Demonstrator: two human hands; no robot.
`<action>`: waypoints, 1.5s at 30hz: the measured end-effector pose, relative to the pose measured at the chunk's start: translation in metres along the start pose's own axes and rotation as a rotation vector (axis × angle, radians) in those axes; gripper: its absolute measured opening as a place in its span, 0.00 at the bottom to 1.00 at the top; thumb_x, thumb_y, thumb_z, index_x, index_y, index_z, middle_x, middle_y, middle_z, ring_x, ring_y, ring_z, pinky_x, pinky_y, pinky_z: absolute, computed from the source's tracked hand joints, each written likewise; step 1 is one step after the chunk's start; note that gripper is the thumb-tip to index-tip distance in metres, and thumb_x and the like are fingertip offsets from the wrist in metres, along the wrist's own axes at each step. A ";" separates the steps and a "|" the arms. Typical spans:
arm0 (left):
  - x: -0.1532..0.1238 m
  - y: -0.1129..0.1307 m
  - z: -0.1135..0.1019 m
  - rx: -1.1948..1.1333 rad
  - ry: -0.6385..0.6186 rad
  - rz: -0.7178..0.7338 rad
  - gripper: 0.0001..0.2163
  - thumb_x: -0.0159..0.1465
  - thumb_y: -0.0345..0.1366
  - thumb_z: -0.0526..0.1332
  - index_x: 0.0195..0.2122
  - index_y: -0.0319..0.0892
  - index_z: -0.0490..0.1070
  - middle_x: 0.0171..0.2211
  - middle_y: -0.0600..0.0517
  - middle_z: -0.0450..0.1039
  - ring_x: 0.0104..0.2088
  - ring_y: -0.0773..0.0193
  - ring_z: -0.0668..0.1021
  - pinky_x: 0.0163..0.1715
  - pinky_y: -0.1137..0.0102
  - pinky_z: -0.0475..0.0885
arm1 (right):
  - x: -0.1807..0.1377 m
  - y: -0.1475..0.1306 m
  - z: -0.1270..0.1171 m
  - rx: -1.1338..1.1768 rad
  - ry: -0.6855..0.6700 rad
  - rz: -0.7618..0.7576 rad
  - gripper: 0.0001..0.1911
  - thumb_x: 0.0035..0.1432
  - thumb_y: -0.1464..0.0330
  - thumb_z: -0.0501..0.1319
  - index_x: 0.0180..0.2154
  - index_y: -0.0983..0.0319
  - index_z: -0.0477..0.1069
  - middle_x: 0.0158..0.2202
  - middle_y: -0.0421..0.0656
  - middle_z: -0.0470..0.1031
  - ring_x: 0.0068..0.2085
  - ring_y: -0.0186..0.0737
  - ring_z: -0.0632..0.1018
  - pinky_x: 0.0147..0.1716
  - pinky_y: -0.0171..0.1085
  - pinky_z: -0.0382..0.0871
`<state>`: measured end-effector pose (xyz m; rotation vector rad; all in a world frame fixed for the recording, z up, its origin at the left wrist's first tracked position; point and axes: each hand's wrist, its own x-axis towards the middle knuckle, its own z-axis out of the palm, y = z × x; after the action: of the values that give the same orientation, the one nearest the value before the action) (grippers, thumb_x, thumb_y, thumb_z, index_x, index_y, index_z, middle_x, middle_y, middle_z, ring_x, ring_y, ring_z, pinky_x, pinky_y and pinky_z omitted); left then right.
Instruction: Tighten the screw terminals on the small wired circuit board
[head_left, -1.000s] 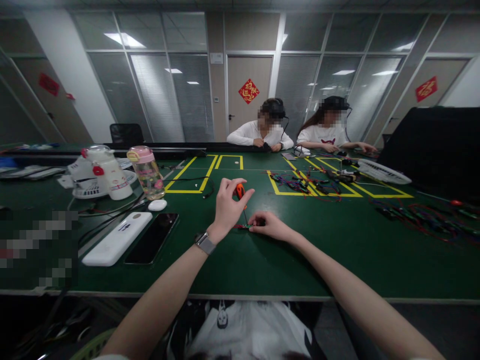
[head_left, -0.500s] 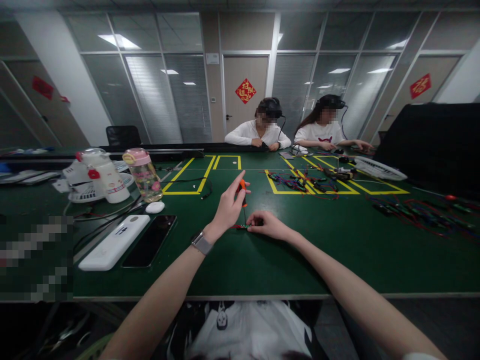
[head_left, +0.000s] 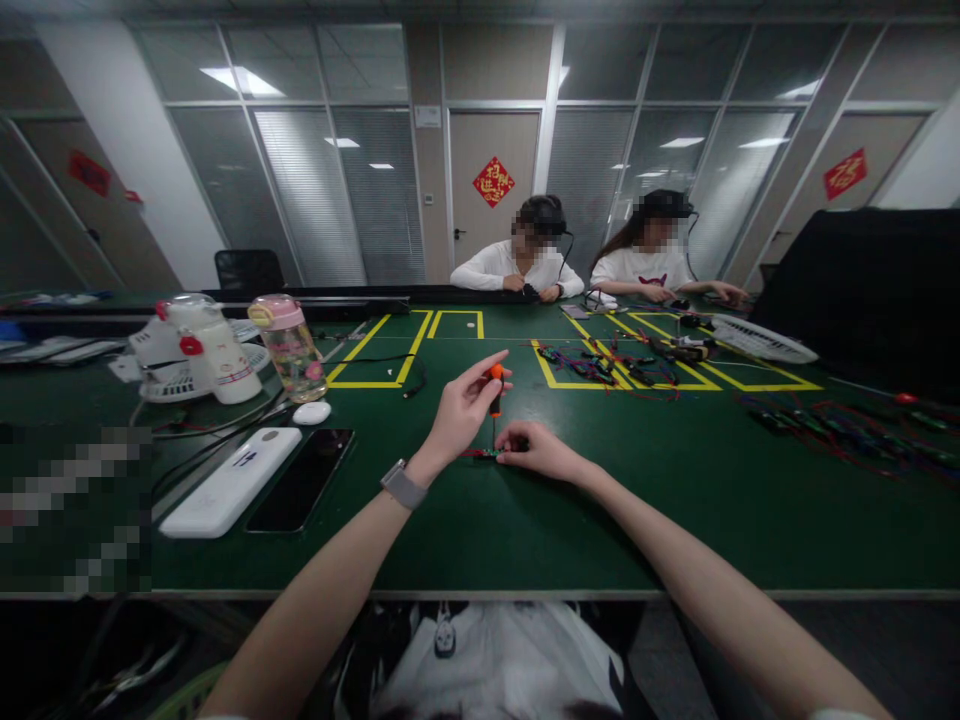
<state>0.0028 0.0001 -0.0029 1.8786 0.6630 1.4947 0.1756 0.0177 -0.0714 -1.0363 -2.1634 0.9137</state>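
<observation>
Screwdriver (head_left: 495, 404) in L hand (head_left: 459, 412), prob. on PCB (head_left: 490, 455).

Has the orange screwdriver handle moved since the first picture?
Yes, the screwdriver handle has shifted to the picture's right, judged against the red door sign.

The person's bare left hand (head_left: 459, 412) is raised, thumb opposite the fingers; the bare right hand (head_left: 541, 452) sits lower, fingers bent.

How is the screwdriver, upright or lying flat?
Upright: the left hand holds the screwdriver, handle above, shaft pointing down at the small board.
</observation>
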 end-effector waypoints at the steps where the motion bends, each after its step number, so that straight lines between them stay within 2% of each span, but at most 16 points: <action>1: 0.000 0.000 0.000 0.035 0.031 0.014 0.16 0.65 0.33 0.58 0.55 0.44 0.69 0.42 0.48 0.74 0.38 0.64 0.79 0.38 0.69 0.76 | 0.000 0.000 0.000 0.003 0.001 0.004 0.08 0.51 0.69 0.66 0.35 0.64 0.75 0.27 0.38 0.71 0.29 0.34 0.71 0.30 0.33 0.64; 4: -0.001 0.002 -0.001 0.263 0.136 0.120 0.13 0.63 0.33 0.62 0.49 0.45 0.74 0.40 0.49 0.71 0.39 0.64 0.76 0.39 0.70 0.75 | -0.001 -0.001 0.000 0.004 0.003 0.009 0.08 0.51 0.69 0.66 0.35 0.64 0.75 0.27 0.38 0.70 0.29 0.35 0.70 0.30 0.33 0.64; 6: -0.002 0.003 -0.002 0.371 0.132 0.183 0.14 0.65 0.33 0.59 0.52 0.46 0.72 0.43 0.48 0.70 0.44 0.62 0.75 0.45 0.66 0.73 | -0.001 -0.002 0.000 0.005 0.003 0.007 0.08 0.51 0.69 0.66 0.35 0.64 0.75 0.27 0.38 0.70 0.29 0.35 0.71 0.31 0.33 0.64; 8: -0.002 0.002 -0.003 0.327 0.047 0.184 0.17 0.68 0.32 0.54 0.58 0.48 0.67 0.48 0.47 0.70 0.47 0.62 0.76 0.48 0.65 0.73 | 0.000 -0.001 0.000 0.008 -0.002 0.002 0.08 0.51 0.69 0.66 0.35 0.64 0.75 0.28 0.39 0.71 0.29 0.35 0.71 0.31 0.33 0.64; 11: -0.001 -0.001 -0.002 0.157 -0.055 0.100 0.19 0.69 0.32 0.52 0.61 0.48 0.62 0.49 0.47 0.72 0.40 0.66 0.79 0.40 0.70 0.77 | 0.000 0.000 0.000 0.003 -0.007 0.001 0.08 0.51 0.69 0.66 0.35 0.64 0.75 0.27 0.39 0.71 0.29 0.35 0.71 0.30 0.33 0.64; 13: 0.000 -0.003 -0.003 0.161 -0.006 0.090 0.18 0.68 0.33 0.55 0.59 0.47 0.65 0.46 0.48 0.72 0.35 0.68 0.79 0.37 0.72 0.77 | 0.000 -0.001 0.000 -0.010 0.000 0.003 0.08 0.51 0.69 0.66 0.35 0.64 0.75 0.27 0.39 0.71 0.29 0.34 0.71 0.30 0.33 0.64; 16: 0.000 -0.005 -0.004 0.282 0.081 0.133 0.17 0.65 0.33 0.60 0.56 0.48 0.69 0.43 0.50 0.72 0.37 0.67 0.78 0.37 0.72 0.77 | 0.000 -0.002 0.000 -0.028 0.005 0.002 0.08 0.51 0.69 0.66 0.35 0.64 0.76 0.27 0.38 0.71 0.29 0.34 0.71 0.30 0.33 0.64; 21: 0.000 -0.004 -0.004 0.248 0.021 0.108 0.20 0.67 0.30 0.56 0.60 0.49 0.63 0.46 0.49 0.71 0.37 0.68 0.78 0.35 0.73 0.78 | -0.002 -0.004 0.000 -0.048 0.012 -0.006 0.08 0.51 0.69 0.66 0.35 0.64 0.76 0.27 0.39 0.72 0.29 0.34 0.71 0.31 0.33 0.64; 25: 0.000 -0.004 -0.003 0.300 0.101 0.122 0.19 0.65 0.30 0.59 0.57 0.48 0.67 0.43 0.49 0.72 0.35 0.68 0.78 0.37 0.72 0.78 | -0.001 -0.003 0.001 -0.058 0.030 -0.011 0.07 0.51 0.69 0.66 0.35 0.64 0.75 0.27 0.38 0.71 0.29 0.34 0.70 0.31 0.33 0.64; 30: 0.000 -0.005 -0.003 0.281 0.127 0.111 0.18 0.65 0.30 0.59 0.56 0.48 0.68 0.43 0.50 0.71 0.35 0.69 0.78 0.35 0.73 0.78 | -0.001 -0.001 0.003 -0.056 0.033 -0.013 0.07 0.51 0.70 0.66 0.35 0.64 0.75 0.26 0.38 0.70 0.28 0.33 0.70 0.30 0.33 0.64; 41: 0.000 -0.003 -0.004 0.288 0.126 0.100 0.18 0.65 0.31 0.59 0.56 0.47 0.68 0.43 0.50 0.71 0.35 0.68 0.78 0.35 0.72 0.78 | -0.001 -0.002 0.001 -0.050 0.027 -0.009 0.08 0.51 0.70 0.67 0.35 0.64 0.75 0.27 0.38 0.71 0.29 0.33 0.70 0.31 0.33 0.64; 45: 0.000 -0.004 -0.004 0.290 0.032 0.121 0.19 0.67 0.31 0.56 0.59 0.48 0.65 0.49 0.47 0.72 0.44 0.63 0.78 0.41 0.69 0.78 | -0.001 -0.002 0.002 -0.051 0.030 -0.007 0.08 0.51 0.70 0.67 0.35 0.64 0.75 0.27 0.38 0.71 0.29 0.33 0.70 0.30 0.33 0.64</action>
<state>-0.0009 0.0034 -0.0054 2.1488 0.8307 1.5750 0.1741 0.0151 -0.0707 -1.0600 -2.1746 0.8384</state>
